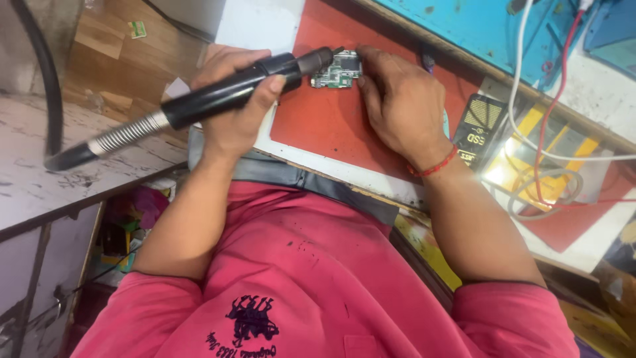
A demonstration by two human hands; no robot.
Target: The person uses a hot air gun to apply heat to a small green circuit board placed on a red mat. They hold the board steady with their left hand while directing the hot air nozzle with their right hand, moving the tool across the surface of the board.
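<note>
Head view: your left hand [232, 99] grips the black hot-air wand [225, 93], nozzle pointing right, touching the small circuit board [338, 71] your right hand [394, 99] pins down.

Red mat [331, 126] spread on the counter [26, 179], under the right grip and running out past the left grip. White cable [523, 79] and red cable [553, 99] cross just beyond the left grip, ending in a loose coil [550, 192]. Black card with yellow print [478, 126] lies close beside the left grip's wrist. Blue panel [477, 23] stands behind both grips. Pink shirt with dark emblem [298, 278] below them. Wooden floor [112, 59] shows beyond the right grip
</note>
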